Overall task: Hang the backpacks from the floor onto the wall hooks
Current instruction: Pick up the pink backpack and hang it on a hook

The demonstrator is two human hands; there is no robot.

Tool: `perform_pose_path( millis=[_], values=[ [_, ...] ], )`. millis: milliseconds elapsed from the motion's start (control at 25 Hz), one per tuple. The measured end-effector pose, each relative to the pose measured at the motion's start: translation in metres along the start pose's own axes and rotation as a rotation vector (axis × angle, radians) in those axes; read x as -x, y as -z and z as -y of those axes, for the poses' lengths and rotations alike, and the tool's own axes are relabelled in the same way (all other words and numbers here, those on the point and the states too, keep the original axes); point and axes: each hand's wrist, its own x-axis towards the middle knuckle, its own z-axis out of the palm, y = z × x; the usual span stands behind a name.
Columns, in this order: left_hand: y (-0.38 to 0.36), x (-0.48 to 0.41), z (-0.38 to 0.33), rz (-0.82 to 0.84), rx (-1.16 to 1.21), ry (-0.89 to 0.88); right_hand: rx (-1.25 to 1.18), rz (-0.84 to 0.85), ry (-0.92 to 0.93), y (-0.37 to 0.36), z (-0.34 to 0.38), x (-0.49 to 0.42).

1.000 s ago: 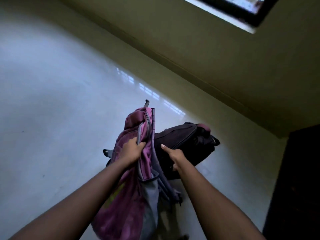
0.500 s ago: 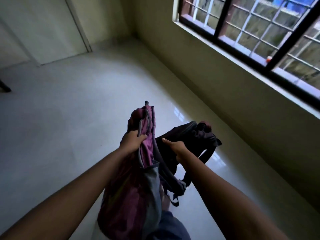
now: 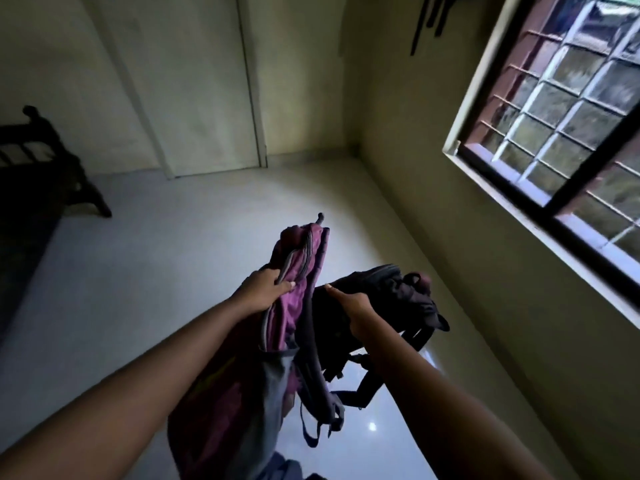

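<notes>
My left hand grips the upper edge of a purple and grey backpack, which hangs off the floor in front of me. My right hand holds a dark maroon-black backpack by its top, just right of the purple one, its straps dangling below. Both bags are lifted clear of the pale tiled floor. High on the right wall, dark straps hang down near the top edge of the view; the hooks themselves are not visible.
A barred window fills the right wall. A closed pale door stands in the far wall. Dark wooden furniture sits at the far left. The floor stretches between me and the corner.
The view has tilted upward from the floor to the door, corner and window. Both backpacks have risen with my hands, and the dark one has left the floor.
</notes>
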Motion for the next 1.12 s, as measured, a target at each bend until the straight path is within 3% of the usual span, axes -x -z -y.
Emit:
perform_pose_path(
  millis=[160,440,800,1120],
  values=[
    [0.049,-0.127,-0.002,-0.039,-0.006,0.004,0.102,0.007,0.061,-0.027,0.09,-0.109],
    [0.128,-0.354,-0.04,-0.014,0.034,-0.012,0.071,-0.054,0.041,-0.051,0.239,-0.289],
    [0.138,-0.631,-0.103,0.041,-0.037,-0.041,0.167,-0.155,0.014,-0.021,0.384,-0.541],
    [0.127,-0.826,-0.136,0.003,-0.088,0.072,0.128,-0.096,-0.218,0.012,0.485,-0.721]
  ],
)
